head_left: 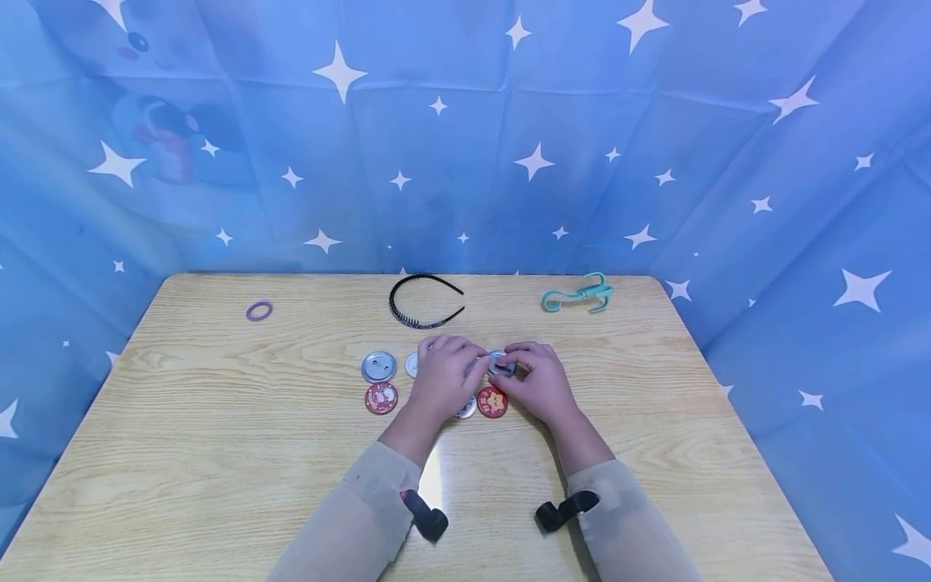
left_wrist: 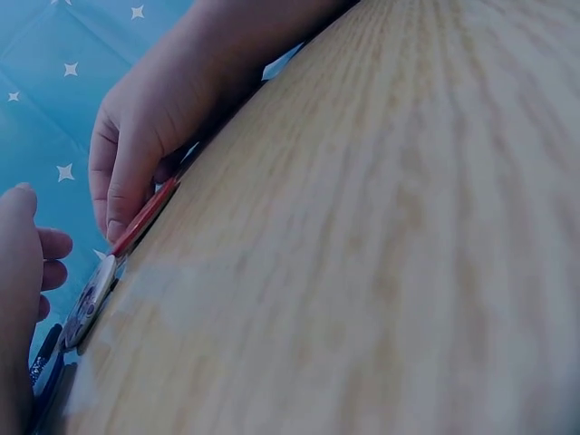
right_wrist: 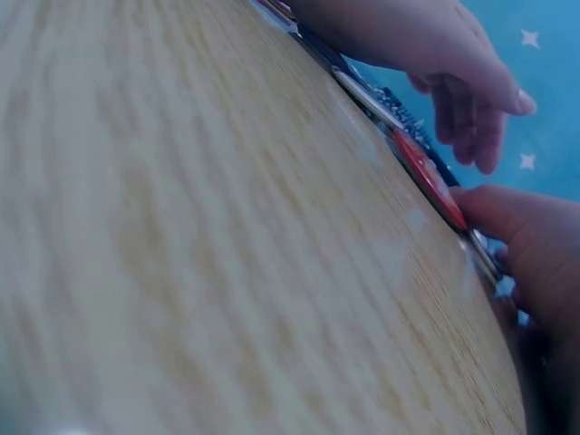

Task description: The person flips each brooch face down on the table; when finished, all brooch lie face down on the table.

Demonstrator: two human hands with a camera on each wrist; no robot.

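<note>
Round pin badges lie in two rows at the middle of the table. My right hand (head_left: 540, 381) pinches a silver-backed badge (head_left: 500, 364) between thumb and fingers at the right end of the far row. Just below it lies a red badge with a yellow star (head_left: 492, 402). Over the middle badges is my left hand (head_left: 445, 378), its fingers loosely bent and holding nothing in the right wrist view. It partly hides a pale badge (head_left: 411, 365) and a patterned badge (head_left: 466, 407). At the left end sit another silver-backed badge (head_left: 379, 367) and a red badge (head_left: 381, 398).
Behind the badges lies a black toothed headband (head_left: 414, 322). A purple ring (head_left: 259, 311) is at the back left of the wooden table (head_left: 218, 461), and a teal claw-like clip (head_left: 579, 294) at the back right. A blue starry curtain (head_left: 451, 162) borders the back and sides.
</note>
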